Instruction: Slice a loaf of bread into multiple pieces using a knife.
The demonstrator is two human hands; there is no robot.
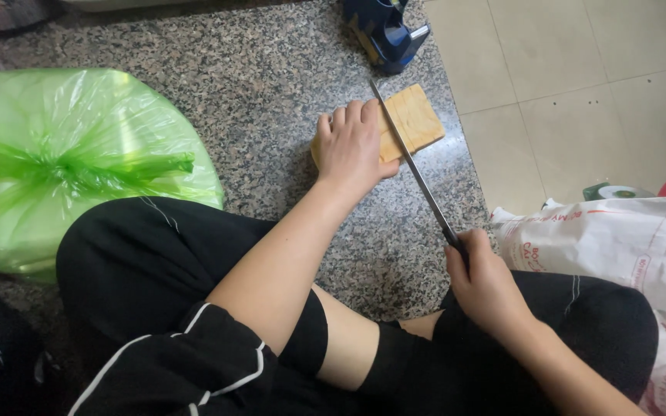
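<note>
Green bag point(79, 162) (translucent), speckled grey floor point(271, 69).

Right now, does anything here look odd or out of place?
Yes. The wooden block lies on the speckled stone floor, with no board beneath it. The left hand presses it down, fingers close beside the long knife held by the right hand.

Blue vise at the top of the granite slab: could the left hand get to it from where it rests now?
Probably yes. The left hand lies on the wooden block, and only bare granite separates it from the blue vise.
</note>
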